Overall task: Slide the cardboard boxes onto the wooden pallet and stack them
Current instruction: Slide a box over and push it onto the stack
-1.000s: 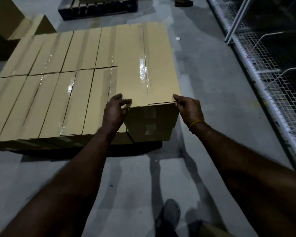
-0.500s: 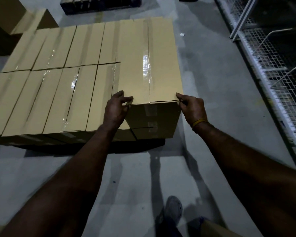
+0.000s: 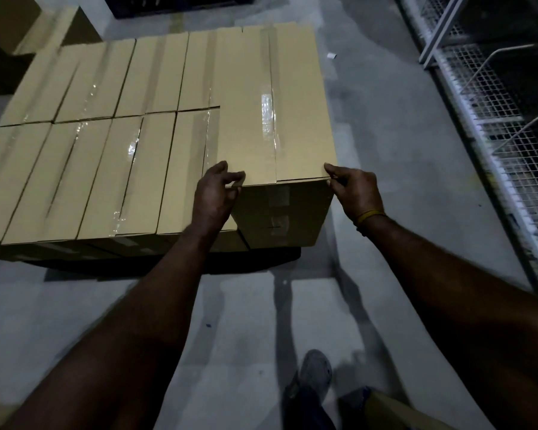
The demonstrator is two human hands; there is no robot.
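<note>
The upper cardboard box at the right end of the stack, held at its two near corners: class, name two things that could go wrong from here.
1. The left hand and right hand pinch only the near top corners of the upper box; the grip could slip.
2. It sits at the right edge of the lower boxes; pushed crooked, it may overhang and tip to the floor.

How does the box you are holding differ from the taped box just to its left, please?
The held box sits a layer higher than the lower box and looks longer. Left hand and right hand grip the held box's near corners; the lower box is untouched. Both are tan, taped cardboard.
</note>
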